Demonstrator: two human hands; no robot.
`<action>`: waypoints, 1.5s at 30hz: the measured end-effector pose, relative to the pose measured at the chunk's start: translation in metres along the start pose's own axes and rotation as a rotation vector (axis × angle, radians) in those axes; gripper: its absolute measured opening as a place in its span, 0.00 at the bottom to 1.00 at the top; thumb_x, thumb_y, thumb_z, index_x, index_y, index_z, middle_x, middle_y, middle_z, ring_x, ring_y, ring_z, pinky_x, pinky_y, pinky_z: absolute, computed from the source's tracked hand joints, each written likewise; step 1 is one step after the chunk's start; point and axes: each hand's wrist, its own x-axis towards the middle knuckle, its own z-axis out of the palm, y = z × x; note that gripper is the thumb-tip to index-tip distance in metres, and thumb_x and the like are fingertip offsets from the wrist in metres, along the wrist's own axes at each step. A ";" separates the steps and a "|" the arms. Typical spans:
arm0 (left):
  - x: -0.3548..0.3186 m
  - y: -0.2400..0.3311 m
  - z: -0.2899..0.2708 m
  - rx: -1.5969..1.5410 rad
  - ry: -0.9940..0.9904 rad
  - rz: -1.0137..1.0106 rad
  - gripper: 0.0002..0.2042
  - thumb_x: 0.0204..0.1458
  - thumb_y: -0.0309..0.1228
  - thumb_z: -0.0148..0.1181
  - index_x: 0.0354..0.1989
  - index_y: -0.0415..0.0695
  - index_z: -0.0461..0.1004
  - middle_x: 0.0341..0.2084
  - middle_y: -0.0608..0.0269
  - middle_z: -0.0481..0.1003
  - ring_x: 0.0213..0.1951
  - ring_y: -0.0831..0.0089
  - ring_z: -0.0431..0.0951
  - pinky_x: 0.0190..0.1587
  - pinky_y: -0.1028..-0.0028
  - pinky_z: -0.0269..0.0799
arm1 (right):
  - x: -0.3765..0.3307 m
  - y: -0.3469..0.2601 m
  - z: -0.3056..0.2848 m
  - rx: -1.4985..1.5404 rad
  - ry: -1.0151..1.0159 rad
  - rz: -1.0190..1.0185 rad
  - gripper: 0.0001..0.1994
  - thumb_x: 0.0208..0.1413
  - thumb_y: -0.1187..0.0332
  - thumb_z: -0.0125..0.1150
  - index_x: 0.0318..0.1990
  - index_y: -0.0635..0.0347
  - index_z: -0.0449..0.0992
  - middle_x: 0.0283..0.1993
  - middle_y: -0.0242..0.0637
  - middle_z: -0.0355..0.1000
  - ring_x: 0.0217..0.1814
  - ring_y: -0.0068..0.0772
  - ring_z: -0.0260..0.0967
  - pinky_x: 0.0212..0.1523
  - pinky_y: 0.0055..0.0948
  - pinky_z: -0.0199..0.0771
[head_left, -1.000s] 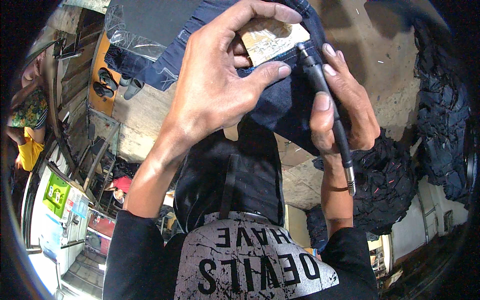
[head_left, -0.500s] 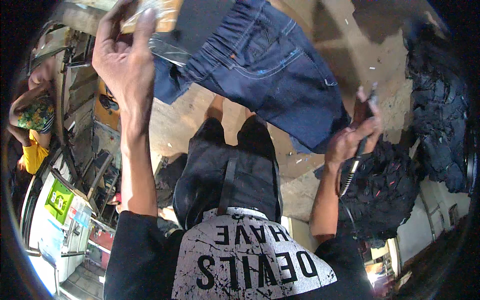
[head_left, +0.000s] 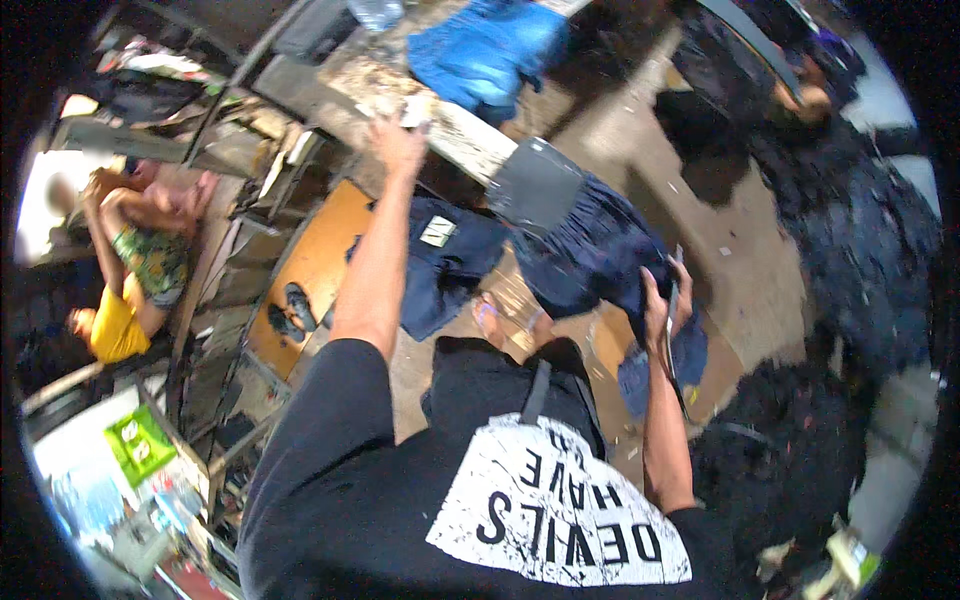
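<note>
My left hand (head_left: 398,145) is stretched out over the worn bench (head_left: 465,145), its fingertips blurred against a small whitish thing that I cannot make out. In my right hand (head_left: 668,305) is a slim pen-like tool (head_left: 679,258) with a thin cord running down along my forearm. That hand is beside the lower end of a dark blue denim garment (head_left: 590,250) with a gathered waist. The garment is drawn over a dark flat board (head_left: 538,182) at the bench's end. Another dark garment (head_left: 440,270) with a pale printed patch hangs left of it.
Bright blue denim (head_left: 490,50) lies across the bench's far part. Black cloth heaps (head_left: 790,450) cover the right side. A person in a yellow top (head_left: 125,320) sits at the left. Black sandals (head_left: 290,312) rest on an orange-brown board (head_left: 325,255).
My left hand has moved away from the board to the whitish thing on the bench. The denim garment sits lower in view, and my right hand keeps the tool. The view has shifted, showing more bench.
</note>
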 end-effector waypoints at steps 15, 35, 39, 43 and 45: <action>-0.255 0.197 0.011 -0.188 -0.078 0.390 0.32 0.44 0.50 0.77 0.55 0.47 0.76 0.49 0.54 0.77 0.56 0.52 0.72 0.60 0.53 0.64 | 0.020 0.055 -0.063 -0.134 -0.157 0.057 0.28 0.51 0.62 0.82 0.59 0.54 0.77 0.56 0.42 0.81 0.59 0.40 0.78 0.63 0.37 0.74; -0.188 0.228 0.053 -0.183 -0.360 0.902 0.39 0.51 0.63 0.68 0.67 0.50 0.75 0.68 0.56 0.71 0.76 0.52 0.60 0.79 0.44 0.41 | 0.075 0.033 0.041 0.326 -0.348 -0.136 0.14 0.64 0.71 0.71 0.54 0.63 0.80 0.54 0.42 0.81 0.57 0.34 0.77 0.61 0.32 0.74; -0.167 0.243 0.089 -0.357 -0.605 0.815 0.18 0.49 0.49 0.74 0.39 0.50 0.86 0.39 0.60 0.84 0.50 0.55 0.82 0.58 0.52 0.70 | 0.067 0.039 0.029 0.471 -0.372 0.064 0.12 0.74 0.69 0.57 0.54 0.69 0.80 0.54 0.46 0.81 0.59 0.36 0.77 0.66 0.38 0.73; -0.130 0.253 0.114 -0.293 -0.511 0.922 0.08 0.48 0.33 0.72 0.35 0.47 0.84 0.27 0.52 0.83 0.33 0.49 0.84 0.36 0.56 0.79 | 0.061 0.049 0.025 0.548 -0.411 -0.311 0.13 0.68 0.69 0.63 0.51 0.70 0.81 0.52 0.50 0.83 0.59 0.40 0.80 0.66 0.41 0.75; -0.112 0.256 0.125 -0.248 -0.622 0.902 0.09 0.49 0.34 0.72 0.36 0.46 0.84 0.28 0.52 0.84 0.33 0.50 0.85 0.35 0.56 0.80 | 0.065 0.056 0.026 0.521 -0.478 -0.494 0.12 0.62 0.71 0.67 0.50 0.71 0.82 0.50 0.51 0.84 0.59 0.43 0.82 0.65 0.44 0.77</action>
